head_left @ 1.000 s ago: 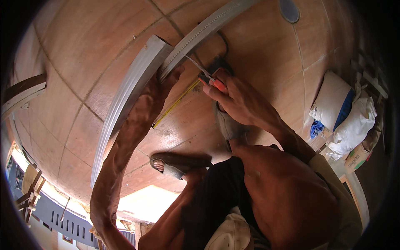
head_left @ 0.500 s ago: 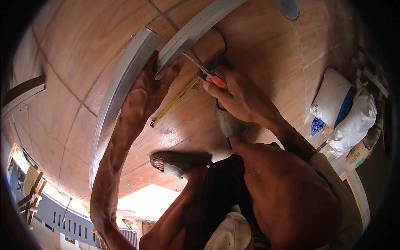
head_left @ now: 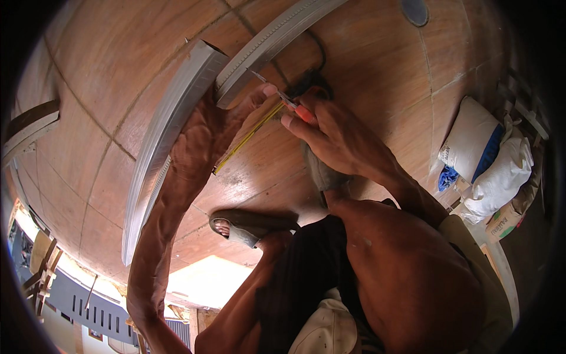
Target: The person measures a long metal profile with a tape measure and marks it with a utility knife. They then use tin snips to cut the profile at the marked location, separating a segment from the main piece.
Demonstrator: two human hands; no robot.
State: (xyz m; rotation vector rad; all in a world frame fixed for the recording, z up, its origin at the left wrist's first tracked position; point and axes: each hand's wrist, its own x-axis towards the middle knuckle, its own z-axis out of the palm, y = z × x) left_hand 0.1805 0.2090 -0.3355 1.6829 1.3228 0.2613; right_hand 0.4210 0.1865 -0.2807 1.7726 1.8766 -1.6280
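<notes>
My left hand [head_left: 203,133] is wrapped round a long silver metal channel [head_left: 168,135]; its fingers are hidden behind the metal. The left thumb reaches right, close to the blades in my right hand. A second silver channel [head_left: 268,41], with a row of small marks along it, runs from beside that hand toward the far edge. Closed round red-handled snips [head_left: 305,114], my right hand [head_left: 339,127] points their thin blades up and left toward the second channel's end. Below the snips a yellow tape measure blade [head_left: 250,133] lies stretched out, partly covered at its near end.
A dark object [head_left: 309,79] with a cord lies beyond my right hand. White sacks [head_left: 469,138] are piled at the right. A dark curved piece [head_left: 29,130] is at the left edge. My sandalled foot [head_left: 236,229] rests on the tiled floor [head_left: 88,153].
My left thumb has moved off the second channel's end toward the snips. The snips have shifted slightly left, and my left hand now covers more of the tape's near end.
</notes>
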